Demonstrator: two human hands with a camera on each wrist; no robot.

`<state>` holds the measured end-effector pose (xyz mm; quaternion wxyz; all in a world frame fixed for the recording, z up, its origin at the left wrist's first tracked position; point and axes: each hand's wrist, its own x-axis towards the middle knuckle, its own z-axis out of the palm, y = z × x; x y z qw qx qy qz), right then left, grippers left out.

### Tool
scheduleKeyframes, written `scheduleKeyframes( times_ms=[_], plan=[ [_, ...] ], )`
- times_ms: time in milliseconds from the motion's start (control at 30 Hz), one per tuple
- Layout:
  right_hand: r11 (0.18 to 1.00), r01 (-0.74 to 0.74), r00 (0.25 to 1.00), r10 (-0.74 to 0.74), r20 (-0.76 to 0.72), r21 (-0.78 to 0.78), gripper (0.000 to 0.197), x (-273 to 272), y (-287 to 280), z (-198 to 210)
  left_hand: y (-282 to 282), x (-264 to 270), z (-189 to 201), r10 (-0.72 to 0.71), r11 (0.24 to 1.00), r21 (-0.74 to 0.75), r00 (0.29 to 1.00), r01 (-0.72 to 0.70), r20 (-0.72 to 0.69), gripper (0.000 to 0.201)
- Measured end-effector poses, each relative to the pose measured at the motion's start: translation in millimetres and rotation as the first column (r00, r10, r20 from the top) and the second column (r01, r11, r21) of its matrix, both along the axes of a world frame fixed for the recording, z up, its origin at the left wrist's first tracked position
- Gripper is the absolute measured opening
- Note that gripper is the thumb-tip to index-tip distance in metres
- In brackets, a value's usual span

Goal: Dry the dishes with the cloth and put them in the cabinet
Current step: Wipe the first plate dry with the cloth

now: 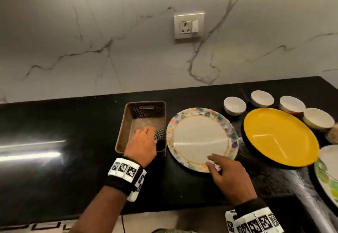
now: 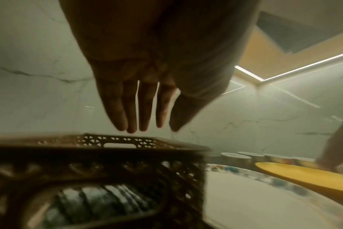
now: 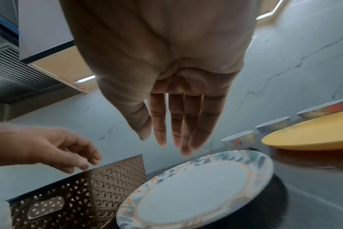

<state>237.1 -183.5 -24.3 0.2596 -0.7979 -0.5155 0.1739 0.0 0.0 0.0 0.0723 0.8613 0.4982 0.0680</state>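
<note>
A black-and-white checked cloth (image 1: 159, 135) lies in the near end of a brown perforated basket (image 1: 128, 123), partly hidden by my left hand (image 1: 146, 137). That hand hovers over the basket with fingers (image 2: 143, 108) straight and holds nothing. A speckled-rim white plate (image 1: 201, 136) lies flat on the black counter, right of the basket. My right hand (image 1: 219, 168) hovers above the plate's near edge, fingers (image 3: 174, 124) extended and empty. Both the plate (image 3: 196, 190) and the basket (image 3: 78, 193) show below the right hand in its wrist view.
A yellow plate (image 1: 278, 137) lies right of the speckled one, with several small white bowls (image 1: 234, 104) behind it. A green-patterned plate (image 1: 327, 168) sits at the right edge. A wall socket (image 1: 189, 25) is on the marble backsplash. Bare black counter (image 1: 64, 168) stretches left.
</note>
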Motion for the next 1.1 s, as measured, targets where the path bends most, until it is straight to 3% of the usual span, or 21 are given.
scheduleKeyframes(
  times_ms=[67, 200, 300, 367, 500, 600, 667, 733, 800, 867, 967, 1100],
  plan=[
    [0.999, -0.014, 0.999, 0.016, -0.051, 0.053, 0.028, -1.1, 6.4, 3.3, 17.2, -0.5, 2.9, 0.028, 0.986, -0.157, 0.984, -0.056, -0.173, 0.041],
    [0.992, -0.07, 0.994, 0.079, -0.072, 0.109, 0.026, 4.1, 8.0, 10.1, 40.6, 5.2, 0.7, -0.001, 0.935, -0.341, 0.959, -0.101, -0.285, 0.052],
    [0.988, -0.068, 0.989, 0.085, -0.121, 0.139, 0.03, 15.1, 5.9, 11.3, 49.2, 11.7, -7.9, 0.007, 0.937, -0.325, 0.939, -0.126, -0.342, 0.054],
    [0.979, -0.051, 0.985, 0.081, -0.15, 0.195, 0.028, 21.7, 6.5, 13.7, 49.4, 15.5, -3.4, 0.048, 0.946, -0.277, 0.918, -0.169, -0.394, 0.041],
    [0.957, -0.025, 0.979, 0.083, -0.189, 0.289, 0.021, 33.8, 7.9, 27.8, 41.7, 16.7, 17.7, 0.212, 0.968, -0.031, 0.88, -0.248, -0.425, 0.028],
    [0.943, -0.005, 0.968, 0.089, -0.236, 0.334, 0.022, 40.6, 9.5, 42.0, 31.8, 9.7, 39.5, 0.35, 0.935, 0.109, 0.929, -0.338, -0.117, 0.025],
    [0.936, -0.003, 0.958, 0.103, -0.266, 0.352, 0.024, 43.4, 11.3, 52.3, 21.3, 8.7, 52.3, 0.299, 0.933, 0.16, 0.942, -0.323, 0.155, 0.028],
    [0.932, -0.004, 0.941, 0.126, -0.314, 0.361, 0.027, 44.1, 13.8, 62.6, 4.1, 19.8, 68.8, 0.188, 0.972, 0.061, 0.903, -0.228, 0.386, 0.032],
    [0.924, -0.007, 0.906, 0.167, -0.388, 0.381, 0.035, 45.7, 16.0, 69.6, -18.0, 41.1, 85.0, 0.164, 0.981, -0.177, 0.8, -0.074, 0.578, 0.032],
    [0.924, -0.038, 0.848, 0.23, -0.477, 0.38, 0.048, 48.5, 18.0, 72.4, -35.6, 65.4, 84.7, 0.124, 0.938, -0.317, 0.72, 0.138, 0.683, 0.028],
    [0.925, -0.082, 0.748, 0.303, -0.591, 0.372, 0.056, 55.7, 15.7, 68.3, -60.8, 100.4, 67.1, 0.087, 0.856, -0.38, 0.625, 0.351, 0.776, 0.02],
    [0.907, 0.013, 0.795, 0.246, -0.554, 0.421, 0.028, 67.8, -1.0, 55.5, -79.4, 128.8, 48.8, 0.045, 0.819, -0.395, 0.642, 0.415, 0.766, 0.022]
  ],
)
